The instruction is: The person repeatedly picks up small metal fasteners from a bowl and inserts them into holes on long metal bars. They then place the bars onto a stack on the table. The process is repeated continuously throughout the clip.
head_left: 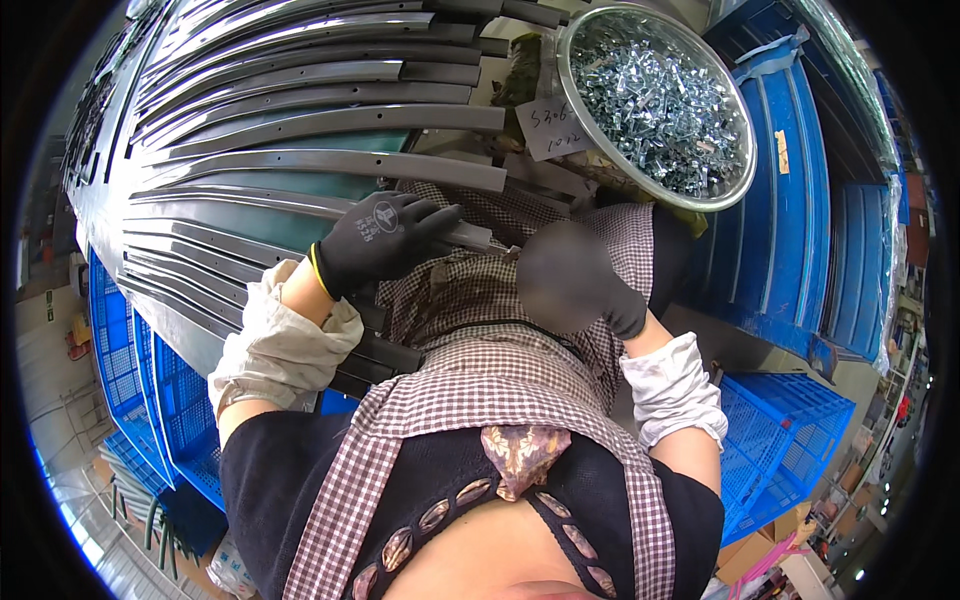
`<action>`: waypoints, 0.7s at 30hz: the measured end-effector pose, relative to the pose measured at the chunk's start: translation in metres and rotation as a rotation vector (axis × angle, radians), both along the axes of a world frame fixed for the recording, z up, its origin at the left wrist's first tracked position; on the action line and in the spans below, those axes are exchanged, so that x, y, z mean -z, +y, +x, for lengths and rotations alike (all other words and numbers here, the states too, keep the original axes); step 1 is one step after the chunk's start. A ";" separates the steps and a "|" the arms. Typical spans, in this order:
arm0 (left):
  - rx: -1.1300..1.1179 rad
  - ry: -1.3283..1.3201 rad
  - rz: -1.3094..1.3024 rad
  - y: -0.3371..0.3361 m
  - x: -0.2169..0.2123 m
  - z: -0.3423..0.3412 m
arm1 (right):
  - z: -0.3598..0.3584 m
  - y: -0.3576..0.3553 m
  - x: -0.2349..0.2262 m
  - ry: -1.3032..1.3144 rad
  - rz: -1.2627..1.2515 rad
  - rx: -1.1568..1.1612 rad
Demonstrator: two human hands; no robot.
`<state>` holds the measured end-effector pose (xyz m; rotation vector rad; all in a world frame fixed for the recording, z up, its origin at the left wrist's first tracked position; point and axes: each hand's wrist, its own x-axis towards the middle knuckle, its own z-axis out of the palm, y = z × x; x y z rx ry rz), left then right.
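Holding a strip (470, 236) closed in the left hand (385, 240), it should be kept level; right hand (570, 280) grip cannot be told.

Right hand (572, 280) is just a motion-blurred smudge, so no telling what it's gripping, if anything. Left hand (385, 238) covers part of the grey metal strip (470, 236). The small metal parts (655, 95) in the bowl look like clips, maybe.
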<state>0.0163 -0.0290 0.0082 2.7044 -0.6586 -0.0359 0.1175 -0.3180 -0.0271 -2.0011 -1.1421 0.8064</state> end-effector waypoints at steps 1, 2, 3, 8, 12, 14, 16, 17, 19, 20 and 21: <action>0.002 -0.002 0.013 0.000 0.001 0.001 | -0.004 0.003 0.000 -0.134 0.009 0.006; 0.003 -0.005 0.025 0.000 0.002 0.002 | -0.013 0.006 0.004 -0.371 0.030 0.018; 0.000 -0.010 0.015 -0.001 0.001 0.003 | -0.017 0.006 0.006 -0.506 0.053 0.029; 0.052 0.018 -0.061 0.001 0.008 0.002 | -0.015 0.005 -0.012 -0.618 0.061 0.000; 0.030 0.008 -0.124 -0.006 0.003 -0.001 | -0.005 -0.014 -0.016 -0.520 0.216 0.007; 0.006 -0.022 -0.124 0.004 0.006 -0.003 | 0.002 -0.031 -0.012 -0.456 0.252 0.061; -0.080 -0.055 -0.262 0.021 0.008 -0.007 | 0.011 -0.042 -0.027 -0.571 0.174 0.109; -0.124 -0.071 -0.330 0.030 0.008 -0.009 | 0.017 -0.046 -0.033 -0.554 0.124 0.165; -0.270 -0.105 -0.338 0.040 -0.009 -0.018 | 0.029 -0.057 -0.044 -0.534 0.013 0.291; -0.320 -0.167 -0.225 0.053 -0.014 -0.022 | 0.038 -0.057 -0.043 -0.551 0.108 0.381; -0.604 -0.152 -0.321 0.074 0.016 -0.037 | 0.054 -0.063 -0.040 -0.513 0.045 0.426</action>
